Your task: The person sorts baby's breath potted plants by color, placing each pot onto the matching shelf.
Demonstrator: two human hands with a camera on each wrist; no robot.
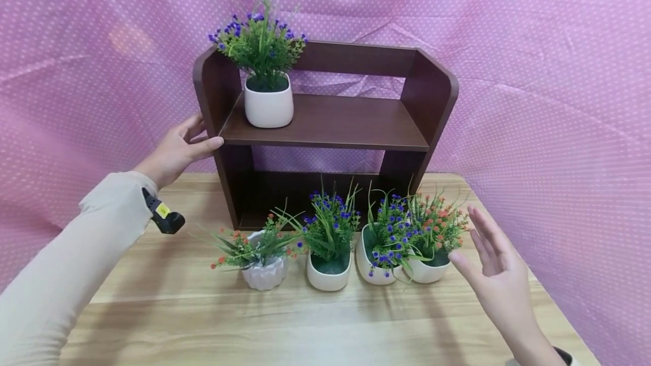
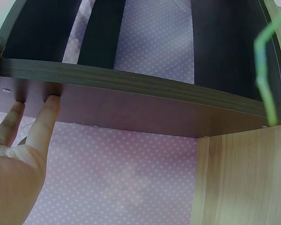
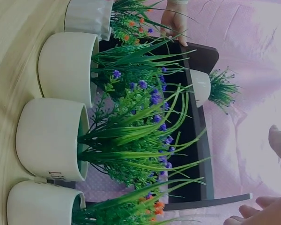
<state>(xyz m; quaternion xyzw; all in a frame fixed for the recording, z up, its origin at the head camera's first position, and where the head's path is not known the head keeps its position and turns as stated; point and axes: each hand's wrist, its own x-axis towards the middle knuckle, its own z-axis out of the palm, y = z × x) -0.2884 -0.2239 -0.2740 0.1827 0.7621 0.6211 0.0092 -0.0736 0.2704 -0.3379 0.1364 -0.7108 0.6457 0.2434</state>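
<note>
Wooden table (image 1: 168, 304): my left hand (image 1: 175, 148) grips the shelf (image 1: 325, 123) side; right hand (image 1: 495, 275) open, empty, beside the orange-flowered pot (image 1: 429, 269).

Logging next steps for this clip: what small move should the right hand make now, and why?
Probably close the right hand round the nearest pot, the rightmost of the four on the table. The hand hovers open beside it, holding nothing, while the left hand steadies the shelf, which holds only one pot and has room.
</note>
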